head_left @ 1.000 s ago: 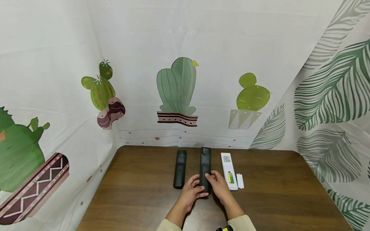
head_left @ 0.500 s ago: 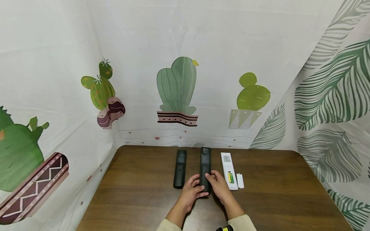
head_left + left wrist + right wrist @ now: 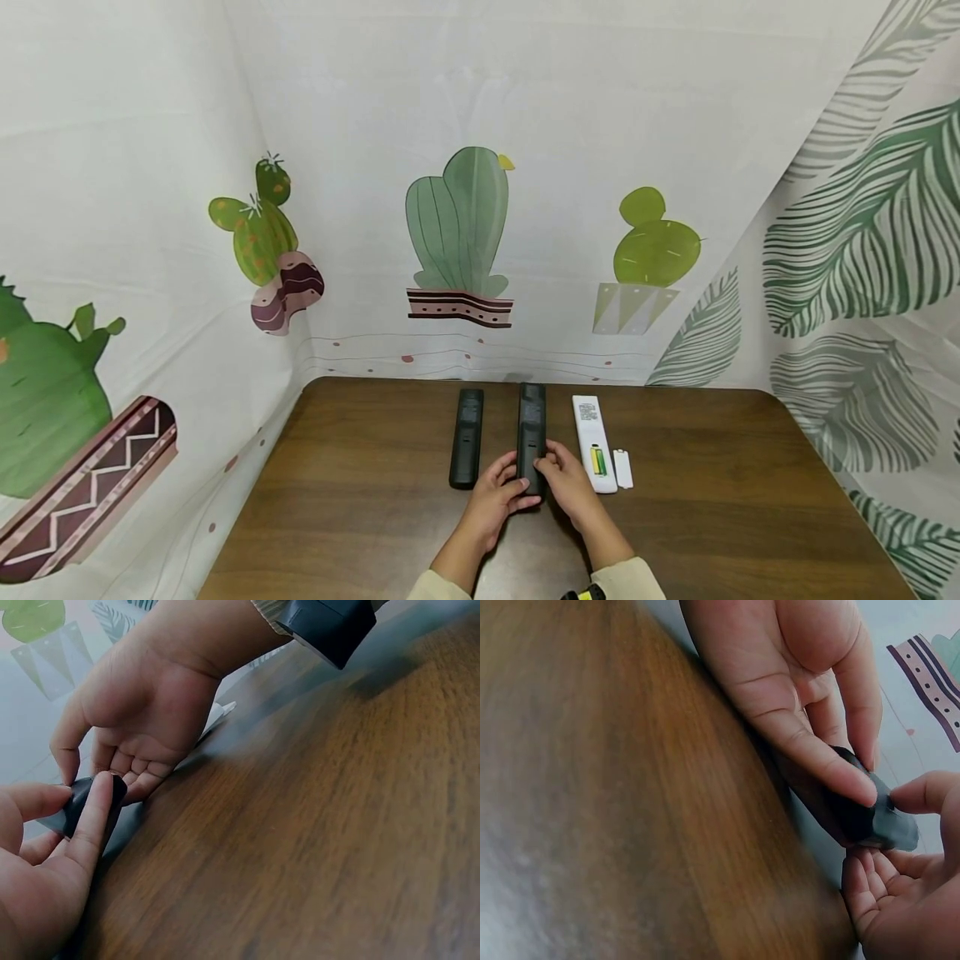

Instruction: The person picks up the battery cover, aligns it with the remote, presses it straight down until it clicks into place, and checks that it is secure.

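A black remote control (image 3: 532,421) lies face down between my two hands, its back and a small notch showing in the head view. My left hand (image 3: 492,502) grips its near end from the left, thumb on the back and a finger across the end. From the right, my right hand (image 3: 572,487) holds the lower part, with the thumb on the back just below the notch. In the left wrist view, the remote's dark end (image 3: 73,810) sits between the left thumb and fingers. The right wrist view shows both hands around that end (image 3: 862,817).
On the brown wooden table (image 3: 360,517), a second black remote (image 3: 467,437) lies to the left. To the right is a white remote (image 3: 590,425) with its compartment uncovered and batteries (image 3: 597,460) inside. Its white battery cover (image 3: 623,469) lies beside it. A patterned cloth (image 3: 360,250) hangs behind.
My right thumb has slid slightly toward the near end of the held remote, and the notch on its back now shows. The remote has shifted very slightly left. Other things stay put.
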`<action>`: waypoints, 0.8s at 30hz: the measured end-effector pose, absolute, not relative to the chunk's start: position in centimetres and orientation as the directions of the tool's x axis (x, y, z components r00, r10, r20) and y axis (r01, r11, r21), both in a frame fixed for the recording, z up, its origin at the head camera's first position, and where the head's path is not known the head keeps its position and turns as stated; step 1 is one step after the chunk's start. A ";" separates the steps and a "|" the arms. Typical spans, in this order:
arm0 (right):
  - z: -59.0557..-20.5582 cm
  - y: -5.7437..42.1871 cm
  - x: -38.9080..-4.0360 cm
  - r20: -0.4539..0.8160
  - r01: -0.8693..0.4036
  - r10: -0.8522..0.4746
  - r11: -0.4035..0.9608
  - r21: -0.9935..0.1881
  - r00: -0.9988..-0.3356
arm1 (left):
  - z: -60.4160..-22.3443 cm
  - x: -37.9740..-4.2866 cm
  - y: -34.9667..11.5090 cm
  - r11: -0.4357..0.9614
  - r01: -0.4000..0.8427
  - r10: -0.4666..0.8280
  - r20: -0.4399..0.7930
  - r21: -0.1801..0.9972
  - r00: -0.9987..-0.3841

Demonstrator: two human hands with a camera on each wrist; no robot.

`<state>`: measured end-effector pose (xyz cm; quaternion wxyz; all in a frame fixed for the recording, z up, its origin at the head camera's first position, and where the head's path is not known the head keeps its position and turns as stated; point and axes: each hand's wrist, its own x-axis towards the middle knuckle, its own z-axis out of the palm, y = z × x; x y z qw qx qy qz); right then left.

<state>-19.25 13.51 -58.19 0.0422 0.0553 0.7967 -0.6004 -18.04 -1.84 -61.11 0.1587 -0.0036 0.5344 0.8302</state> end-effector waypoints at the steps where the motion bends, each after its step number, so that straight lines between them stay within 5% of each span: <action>1: -58.2 13.5 -19.3 -0.137 0.143 0.039 0.272 -0.952 -0.990 | -61.2 -18.0 -1.8 -0.380 -0.264 0.260 -0.172 0.886 -0.950; 24: -58.6 13.7 -19.2 -0.156 0.157 0.025 0.245 -0.957 -0.987 | -61.3 -17.6 -1.5 -0.351 -0.220 0.219 -0.149 0.910 -0.964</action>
